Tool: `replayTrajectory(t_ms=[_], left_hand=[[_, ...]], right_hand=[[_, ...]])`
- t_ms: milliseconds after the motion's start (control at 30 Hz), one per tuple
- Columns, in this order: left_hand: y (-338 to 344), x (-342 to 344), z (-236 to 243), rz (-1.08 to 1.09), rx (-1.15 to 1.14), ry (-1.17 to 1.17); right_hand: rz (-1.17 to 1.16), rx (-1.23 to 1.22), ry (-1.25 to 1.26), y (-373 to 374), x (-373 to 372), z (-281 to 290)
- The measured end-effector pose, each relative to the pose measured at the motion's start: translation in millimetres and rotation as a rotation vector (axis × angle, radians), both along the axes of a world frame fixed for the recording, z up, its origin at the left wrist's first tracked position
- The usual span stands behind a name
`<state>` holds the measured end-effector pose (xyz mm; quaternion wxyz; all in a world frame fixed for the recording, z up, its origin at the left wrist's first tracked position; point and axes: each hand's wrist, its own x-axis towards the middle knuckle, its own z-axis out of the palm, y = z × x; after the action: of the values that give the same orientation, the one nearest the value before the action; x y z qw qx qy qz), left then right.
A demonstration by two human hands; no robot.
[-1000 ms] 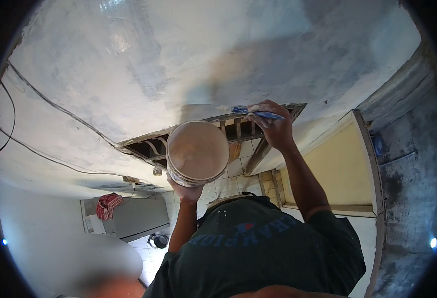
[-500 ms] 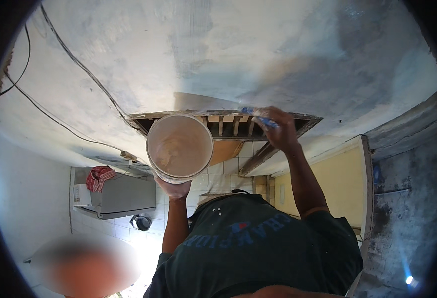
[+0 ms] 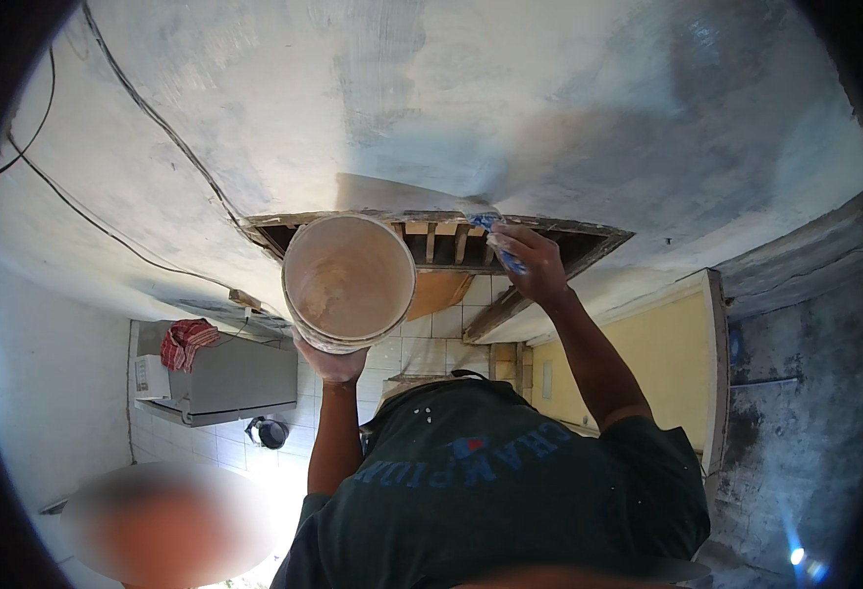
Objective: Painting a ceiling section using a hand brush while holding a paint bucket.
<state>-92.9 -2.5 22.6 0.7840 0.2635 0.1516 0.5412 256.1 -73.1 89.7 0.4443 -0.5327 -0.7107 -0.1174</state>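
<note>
Floor (image 3: pixel 433 351), white tile. Boxy unit (image 3: pixel 240 381), grey; striped red cloth (image 3: pixel 188 344) atop. Panel (image 3: pixel 669 351), pale yellow, framed. Right-hand wall (image 3: pixel 795 422), grey, dark-stained. Light spot (image 3: pixel 797 557), bright, lower right.

Pale bucket (image 3: pixel 348 280) near blue tool (image 3: pixel 485 222)

On my dark green shirt (image 3: pixel 539 525) I see big blue letters (image 3: pixel 486 471), upside down to me, near a small red mark (image 3: pixel 471 446).

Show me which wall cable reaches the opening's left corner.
The thick upper cable; the thin lower cable leads to the wooden block, and a third cable curves far left.
</note>
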Motion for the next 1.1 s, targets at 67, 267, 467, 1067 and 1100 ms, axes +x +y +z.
replayTrajectory(t_ms=[67, 267, 467, 1067, 1100], left_hand=[[3.2, -4.2, -7.5, -0.046, -0.139, -0.087], [6.2, -4.1, -21.6, -0.072, -0.25, -0.226], [-9.3, 17.1, 15.4, 0.113, 0.013, 0.271], [-11.4, 16.2, -0.1, 0.288, 0.242, 0.502], [-10.9, 17.8, -3.2, 0.324, 0.312, 0.571]], right_hand=[[-0.039, -0.124, -0.041, 0.6, 1.1, 15.0], [-0.088, 0.349, 0.117, -13.5, -13.7, 49.7], [0.001, -0.186, -0.04, 1.4, -13.4, 15.2], [-0.18, 0.293, 0.237, -3.1, 8.0, 44.3], [-0.187, 0.293, 0.236, -12.2, 5.6, 44.2]])
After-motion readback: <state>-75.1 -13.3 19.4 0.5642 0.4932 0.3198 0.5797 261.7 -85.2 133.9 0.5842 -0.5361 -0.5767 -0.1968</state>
